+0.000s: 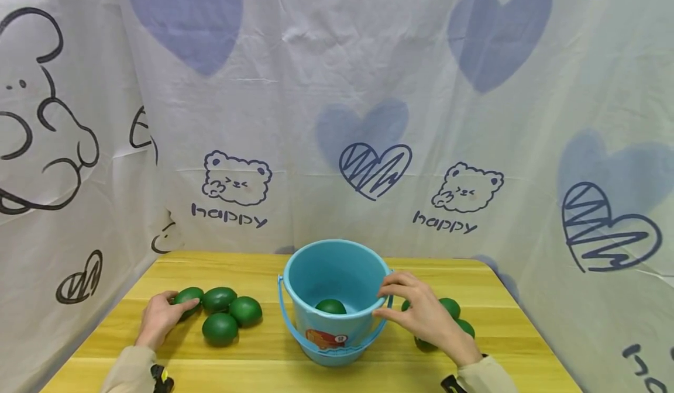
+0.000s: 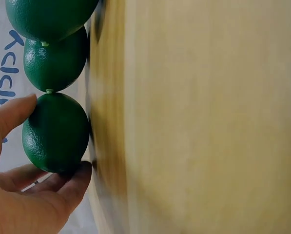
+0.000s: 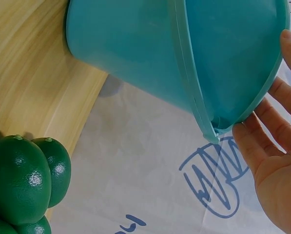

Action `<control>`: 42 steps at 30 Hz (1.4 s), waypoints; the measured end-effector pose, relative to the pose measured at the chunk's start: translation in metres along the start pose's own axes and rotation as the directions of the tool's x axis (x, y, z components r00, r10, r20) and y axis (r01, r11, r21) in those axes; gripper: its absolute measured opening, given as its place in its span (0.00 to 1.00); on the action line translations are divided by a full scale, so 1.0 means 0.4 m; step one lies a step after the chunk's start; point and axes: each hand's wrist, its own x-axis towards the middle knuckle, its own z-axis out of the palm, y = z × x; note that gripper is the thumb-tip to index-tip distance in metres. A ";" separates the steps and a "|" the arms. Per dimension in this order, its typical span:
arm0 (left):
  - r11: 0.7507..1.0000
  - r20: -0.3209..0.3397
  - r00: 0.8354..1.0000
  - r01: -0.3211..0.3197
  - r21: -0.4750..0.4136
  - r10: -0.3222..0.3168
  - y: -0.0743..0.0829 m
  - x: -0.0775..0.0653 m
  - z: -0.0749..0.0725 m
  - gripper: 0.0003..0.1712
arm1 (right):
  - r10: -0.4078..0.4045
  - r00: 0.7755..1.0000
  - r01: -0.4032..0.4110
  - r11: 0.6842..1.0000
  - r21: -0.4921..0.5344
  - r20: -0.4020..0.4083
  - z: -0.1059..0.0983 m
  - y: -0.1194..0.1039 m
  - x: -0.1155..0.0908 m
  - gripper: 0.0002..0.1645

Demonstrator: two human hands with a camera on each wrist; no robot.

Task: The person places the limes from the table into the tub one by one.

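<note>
So the blue bucket (image 1: 358, 326) is parked around mid-table, its rim (image 1: 337, 316) overlapping the table's (image 1: 253, 369) far edge in the head view. Off to the left, a green fruit (image 1: 187, 297) is pinched between the thumb and fingers of the left hand (image 1: 160, 320), at the left end of a little cluster; three others (image 1: 219, 329) are bunched on its right. A decent gap of wood is left between that cluster and the bucket, and another strip runs from the right-hand fruits (image 1: 466, 327) to the right edge. Room's tighter at the bucket's right side, where the right hand (image 1: 421, 311) is held at the rim, fingers loosely spread, nothing gripped; whether the rim is touched can't really be told. One fruit inside the bucket (image 1: 330, 307) is caught only by the head view. The right-hand fruits are partly blocked there by the hand, but they're seen up close from the right wrist, pale stem nubs included.
</note>
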 end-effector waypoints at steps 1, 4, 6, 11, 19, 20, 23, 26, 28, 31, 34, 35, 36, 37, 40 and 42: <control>1.000 0.003 1.000 0.003 -0.002 -0.003 0.000 0.000 0.000 0.52 | 0.000 1.000 0.000 1.000 0.000 -0.002 0.000 -0.001 0.000 0.13; 1.000 0.007 1.000 0.001 -0.010 -0.001 -0.001 0.002 0.000 0.53 | -0.002 1.000 0.002 1.000 0.001 -0.006 0.001 -0.002 0.000 0.14; 1.000 0.009 1.000 -0.001 -0.021 0.001 -0.004 0.005 0.000 0.53 | -0.003 1.000 0.003 1.000 -0.001 -0.009 0.001 -0.002 -0.001 0.13; 0.997 0.003 1.000 0.013 -0.072 -0.013 -0.016 0.012 -0.002 0.52 | -0.002 1.000 0.002 1.000 -0.002 -0.012 0.000 -0.003 -0.001 0.13; 0.980 -0.065 0.997 0.034 -0.196 -0.047 -0.011 0.011 -0.008 0.50 | -0.003 1.000 0.003 1.000 0.003 -0.006 0.000 -0.002 -0.001 0.14; 0.976 -0.074 0.996 0.033 -0.215 -0.050 -0.008 0.009 -0.009 0.50 | -0.005 1.000 0.005 1.000 0.003 -0.005 0.000 -0.002 -0.002 0.14; 0.965 -0.091 0.995 0.025 -0.260 -0.050 0.004 0.001 -0.011 0.48 | -0.008 1.000 0.008 1.000 0.003 -0.003 0.000 -0.001 -0.002 0.15; 0.970 -0.109 0.994 -0.007 -0.242 -0.020 0.020 -0.009 -0.011 0.46 | -0.012 1.000 0.012 1.000 0.000 0.000 -0.001 0.000 -0.002 0.14; 0.971 -0.119 0.993 -0.036 -0.235 0.008 0.034 -0.017 -0.008 0.45 | -0.013 1.000 0.013 1.000 -0.001 0.000 -0.003 0.001 -0.002 0.14; 0.964 -0.111 0.992 -0.078 -0.254 0.051 0.056 -0.026 -0.005 0.44 | -0.011 1.000 0.011 1.000 0.000 0.001 -0.005 0.003 -0.003 0.14; 0.955 -0.094 0.993 -0.096 -0.282 0.072 0.076 -0.033 0.000 0.44 | -0.005 1.000 0.005 1.000 0.000 0.001 -0.007 0.003 -0.004 0.15; 0.954 -0.088 0.993 -0.103 -0.282 0.082 0.082 -0.035 0.000 0.44 | -0.003 1.000 0.003 1.000 -0.002 0.001 -0.007 0.003 -0.004 0.15; 0.952 -0.081 0.993 -0.104 -0.287 0.084 0.088 -0.037 0.001 0.44 | -0.002 1.000 0.002 1.000 -0.002 0.001 -0.007 0.003 -0.004 0.15; 0.952 -0.074 0.994 -0.101 -0.289 0.083 0.094 -0.038 0.001 0.43 | -0.001 1.000 0.001 1.000 -0.005 0.000 -0.007 0.002 -0.004 0.15; 0.948 -0.041 0.996 -0.083 -0.308 0.074 0.110 -0.045 0.003 0.43 | -0.004 1.000 0.004 1.000 -0.007 0.002 -0.007 0.000 -0.002 0.16; 0.944 -0.019 0.997 -0.073 -0.322 0.070 0.122 -0.050 0.006 0.44 | -0.005 1.000 0.005 1.000 -0.006 0.003 -0.008 -0.001 0.000 0.17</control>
